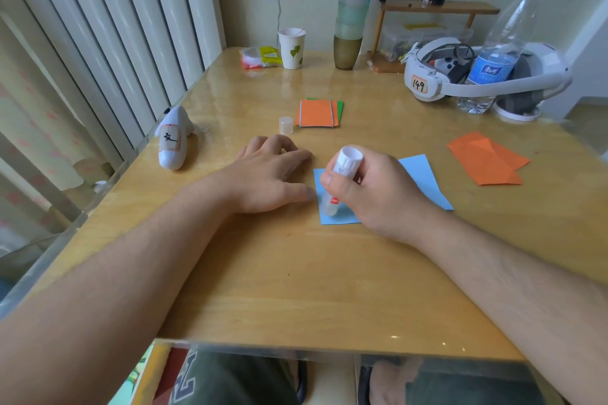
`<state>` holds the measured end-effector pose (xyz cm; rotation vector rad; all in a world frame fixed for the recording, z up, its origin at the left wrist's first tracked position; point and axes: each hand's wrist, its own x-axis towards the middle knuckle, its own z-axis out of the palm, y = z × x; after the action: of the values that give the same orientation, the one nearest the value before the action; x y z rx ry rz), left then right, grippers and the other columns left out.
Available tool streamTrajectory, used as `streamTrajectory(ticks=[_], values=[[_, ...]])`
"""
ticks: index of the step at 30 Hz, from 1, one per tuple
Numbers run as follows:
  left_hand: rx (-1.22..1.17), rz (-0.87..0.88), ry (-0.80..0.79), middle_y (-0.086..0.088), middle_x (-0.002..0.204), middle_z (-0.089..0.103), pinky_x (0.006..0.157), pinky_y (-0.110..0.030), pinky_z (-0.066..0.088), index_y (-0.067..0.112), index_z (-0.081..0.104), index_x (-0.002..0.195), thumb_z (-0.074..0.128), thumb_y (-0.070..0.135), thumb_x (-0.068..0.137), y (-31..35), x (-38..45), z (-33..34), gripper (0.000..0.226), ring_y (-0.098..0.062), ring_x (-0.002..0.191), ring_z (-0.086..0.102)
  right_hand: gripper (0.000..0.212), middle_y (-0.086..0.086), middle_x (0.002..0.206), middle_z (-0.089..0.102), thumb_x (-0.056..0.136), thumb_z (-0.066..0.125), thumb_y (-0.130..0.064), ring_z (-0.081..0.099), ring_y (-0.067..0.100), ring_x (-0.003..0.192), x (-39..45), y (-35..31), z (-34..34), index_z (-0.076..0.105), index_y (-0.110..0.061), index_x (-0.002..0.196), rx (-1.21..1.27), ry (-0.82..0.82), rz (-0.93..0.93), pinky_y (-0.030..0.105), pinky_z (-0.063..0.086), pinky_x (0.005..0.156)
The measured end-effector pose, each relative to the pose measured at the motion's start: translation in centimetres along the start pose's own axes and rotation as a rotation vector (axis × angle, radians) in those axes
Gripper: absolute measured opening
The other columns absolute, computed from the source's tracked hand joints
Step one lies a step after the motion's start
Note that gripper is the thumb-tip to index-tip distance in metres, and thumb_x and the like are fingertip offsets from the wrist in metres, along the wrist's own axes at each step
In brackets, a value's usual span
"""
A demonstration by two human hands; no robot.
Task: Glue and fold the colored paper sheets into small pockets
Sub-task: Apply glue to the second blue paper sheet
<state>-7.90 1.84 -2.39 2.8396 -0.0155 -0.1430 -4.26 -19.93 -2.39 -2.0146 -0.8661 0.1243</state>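
Right hand (371, 187) grips a glue stick (339, 184), fingers and thumb curled round the barrel. The stick stands tilted, its lower tip pressed on the near-left corner of a blue paper sheet (424, 181). The sheet lies flat on the wooden table (296, 273), centre-right, mostly covered by the right hand.

Left hand (273, 174) rests palm down on the table just left of the blue sheet. Its fingers are extended and loosely spread, holding nothing. The thumb tip reaches the sheet's left edge; whether it presses the paper cannot be told.

The glue cap (286, 125) stands upright beyond the left hand, just left of a stack of folded paper pockets (317, 113): orange on top, green showing at the far and right edges.

1 orange folded sheet (487, 159) lies at the right, well apart from the blue sheet.

Other items on the table:
- white controller (172, 138) at the left edge
- paper cup (292, 48) at the rear
- stack of coloured plastic cups (352, 16)
- water bottle (496, 52) standing inside a white headset (427, 82) labelled 149
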Motion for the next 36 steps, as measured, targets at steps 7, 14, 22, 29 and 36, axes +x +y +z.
streamTrajectory(ticks=[7,14,22,29,36], values=[[0.041,0.016,0.022,0.009,0.147,0.031,0.117,-0.043,0.02,0.051,0.035,0.151,0.032,0.09,0.061,-0.1,-0.1,0.3,0.098,-0.022,0.142,0.019,0.029,-0.003,0.069,0.057,0.095,0.068,-0.042,0.047,0.012,0.065,-0.4,-0.2,0.7,0.058,-0.017,0.082,-0.177,-0.032,-0.111,0.034,0.042,0.065],[0.034,0.006,0.005,0.009,0.148,0.031,0.117,-0.044,0.02,0.051,0.035,0.15,0.032,0.089,0.063,0.0,-0.1,0.2,0.095,-0.023,0.142,0.018,0.023,-0.002,0.075,0.066,0.095,0.071,-0.04,0.05,0.009,0.065,-0.4,-0.7,0.9,0.061,-0.024,0.082,-0.151,-0.061,-0.042,0.037,0.046,0.067],[0.003,-0.005,-0.002,0.009,0.147,0.032,0.119,-0.041,0.021,0.048,0.036,0.153,0.049,0.082,0.071,0.0,0.0,-0.2,0.091,-0.022,0.141,0.02,0.012,-0.003,0.061,0.056,0.079,0.065,-0.023,0.043,0.01,0.056,0.7,-1.8,-0.8,0.069,-0.014,0.072,0.826,0.046,0.169,0.02,0.039,0.053],[-0.364,0.009,0.269,0.007,0.129,0.057,0.094,-0.02,0.039,0.041,0.067,0.126,0.067,0.028,0.096,-0.4,0.6,-0.5,0.033,-0.012,0.122,0.053,0.023,0.001,0.063,0.05,0.095,0.056,-0.036,0.045,0.017,0.061,2.8,-2.2,-2.5,0.07,-0.019,0.089,1.067,0.098,0.242,0.031,0.031,0.059],[-1.21,0.044,0.313,0.008,0.111,0.072,0.09,-0.033,0.041,0.028,0.079,0.11,0.06,0.053,0.095,0.4,0.8,-1.2,0.035,-0.01,0.102,0.059,0.016,0.001,0.087,0.08,0.092,0.073,-0.016,0.06,0.017,0.076,6.3,-2.4,1.1,0.064,-0.019,0.105,0.697,0.212,0.301,0.029,0.044,0.069]])
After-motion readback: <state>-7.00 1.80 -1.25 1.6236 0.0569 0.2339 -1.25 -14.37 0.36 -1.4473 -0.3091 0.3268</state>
